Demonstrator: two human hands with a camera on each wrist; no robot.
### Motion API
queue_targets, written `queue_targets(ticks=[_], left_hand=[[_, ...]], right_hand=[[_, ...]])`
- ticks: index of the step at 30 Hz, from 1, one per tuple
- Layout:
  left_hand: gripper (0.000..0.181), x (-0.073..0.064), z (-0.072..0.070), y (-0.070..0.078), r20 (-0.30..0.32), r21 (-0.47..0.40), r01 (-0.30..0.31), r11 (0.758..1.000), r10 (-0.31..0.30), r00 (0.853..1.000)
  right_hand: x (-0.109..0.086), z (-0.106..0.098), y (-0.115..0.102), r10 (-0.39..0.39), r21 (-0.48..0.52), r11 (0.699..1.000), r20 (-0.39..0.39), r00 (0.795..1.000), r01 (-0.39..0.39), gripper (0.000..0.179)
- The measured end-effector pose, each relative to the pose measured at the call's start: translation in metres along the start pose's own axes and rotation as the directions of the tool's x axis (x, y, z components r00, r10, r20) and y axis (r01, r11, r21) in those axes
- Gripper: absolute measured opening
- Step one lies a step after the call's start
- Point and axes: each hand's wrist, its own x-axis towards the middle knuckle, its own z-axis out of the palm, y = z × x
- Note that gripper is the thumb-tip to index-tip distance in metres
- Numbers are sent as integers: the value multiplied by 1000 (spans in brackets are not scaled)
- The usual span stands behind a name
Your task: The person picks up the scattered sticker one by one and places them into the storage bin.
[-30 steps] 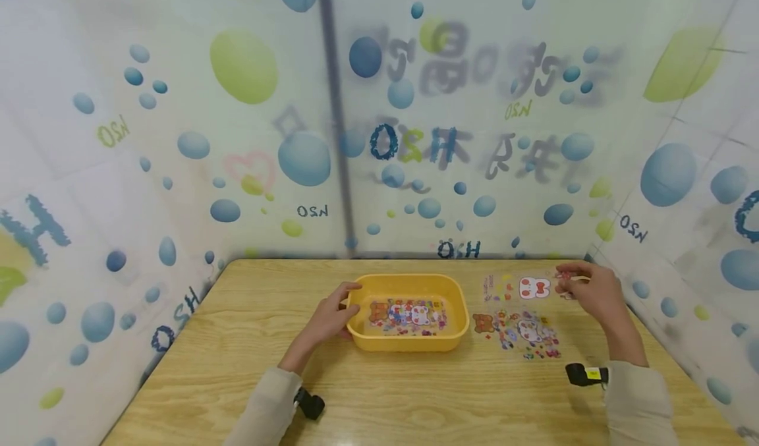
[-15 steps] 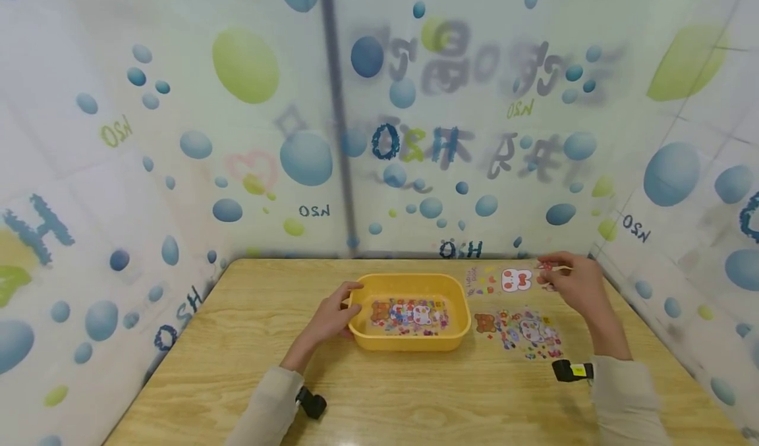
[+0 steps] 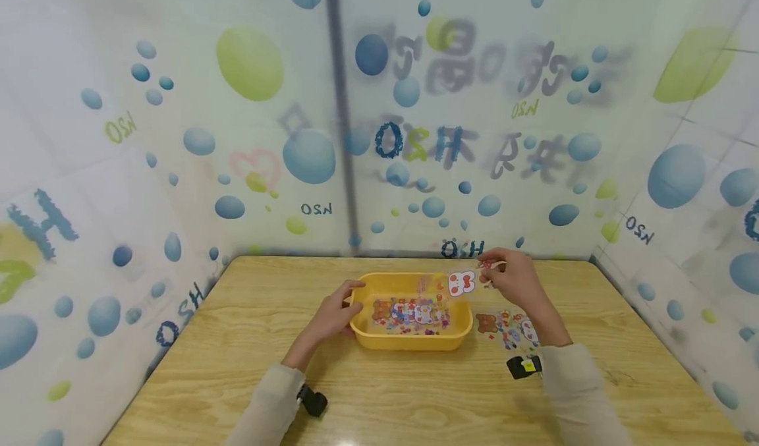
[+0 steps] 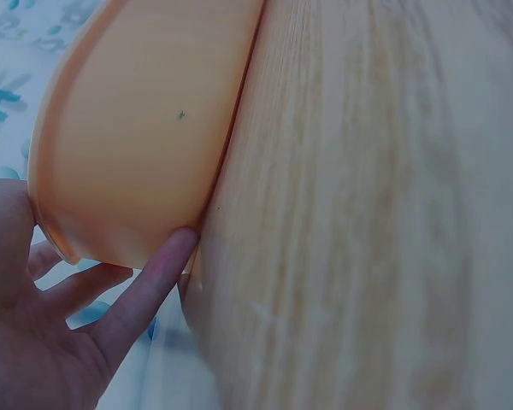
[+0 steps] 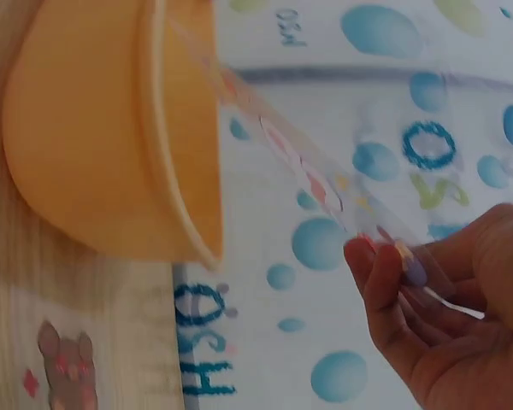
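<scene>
My left hand (image 3: 326,317) grips the left end of a yellow plastic basin (image 3: 409,343), with fingers against its outer wall (image 4: 145,145) in the left wrist view. My right hand (image 3: 522,284) pinches the right edge of a clear sticker sheet (image 3: 461,284) printed with a white rabbit face. This sheet hangs tilted over the basin's right back rim; its far end reaches above the inside, as the right wrist view also shows. More sticker printing (image 3: 409,314), with a brown bear and white animals, lies on the basin floor.
Another clear sticker sheet (image 3: 504,327) with a brown bear lies on the wooden table (image 3: 403,393) right of the basin, partly hidden by my right arm. A curtain (image 3: 308,156) printed with bubbles stands right behind the table. Each wrist wears a black camera (image 3: 312,401).
My right hand has carried the rabbit sticker sheet leftwards, from the table's right side to over the basin. My left hand stays on the basin, which has hardly moved.
</scene>
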Motion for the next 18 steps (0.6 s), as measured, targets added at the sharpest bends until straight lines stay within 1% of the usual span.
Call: queue_targets(ticks=[6, 11, 14, 18], left_hand=[[47, -2, -1, 1, 3, 3, 0, 1000, 0, 1000], [47, -2, -1, 2, 12, 11, -6, 1000, 6, 1000], [46, -1, -1, 1, 14, 14, -6, 1000, 6, 1000], [47, -1, -1, 1, 20, 1, -6, 1000, 6, 1000]], right_hand=[[6, 34, -21, -1, 22, 1000, 29, 1000, 0, 25], [13, 53, -36, -3, -21, 1000, 70, 998, 5, 25], [19, 61, -45, -32, -66, 997, 116, 993, 39, 26], [27, 67, -54, -18, -104, 994, 203, 979, 40, 28]])
